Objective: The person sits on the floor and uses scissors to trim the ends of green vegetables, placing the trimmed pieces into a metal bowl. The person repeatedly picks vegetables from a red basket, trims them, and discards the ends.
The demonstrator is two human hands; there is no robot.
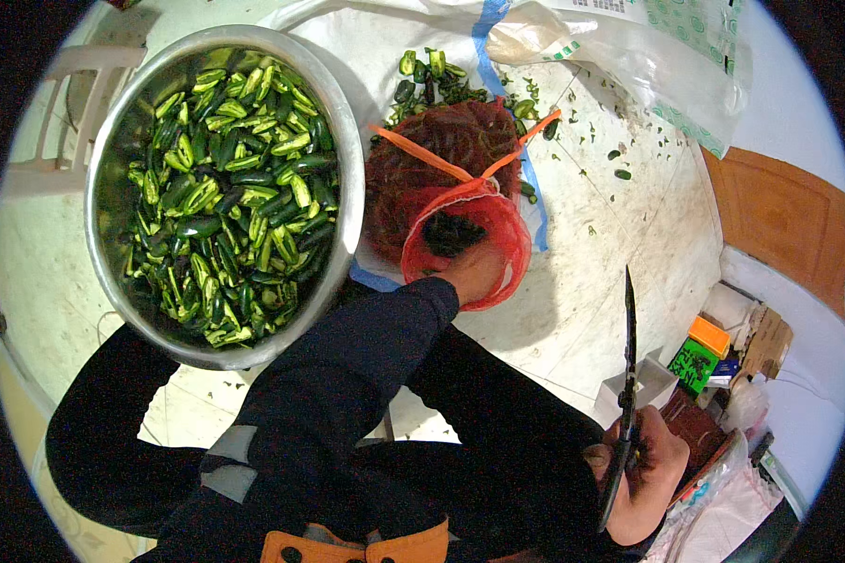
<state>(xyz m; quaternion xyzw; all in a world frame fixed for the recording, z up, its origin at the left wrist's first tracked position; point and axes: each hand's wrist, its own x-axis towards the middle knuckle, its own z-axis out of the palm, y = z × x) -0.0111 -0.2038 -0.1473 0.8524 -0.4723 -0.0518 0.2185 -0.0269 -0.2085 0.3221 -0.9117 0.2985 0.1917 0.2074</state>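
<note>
My left hand (477,273) reaches down into the mouth of a red mesh bag (440,144). Its fingers are hidden inside, so what they touch cannot be made out; dark green peppers (452,233) show just beyond them. Orange drawstring straps (422,152) lie across the bag. On the right, my right hand (648,464) grips the dark handle of a knife (630,345), its narrow blade pointing up the view. Left of the bag, a large stainless steel basin (355,183) holds many split green peppers (239,190).
Pepper stems and pieces (458,90) lie behind the bag on a white woven sheet with a blue stripe (535,183). Scraps dot the tiled floor (591,211). A plastic chair (77,112) stands far left. Boxes, including a green one (693,366), crowd the right wall.
</note>
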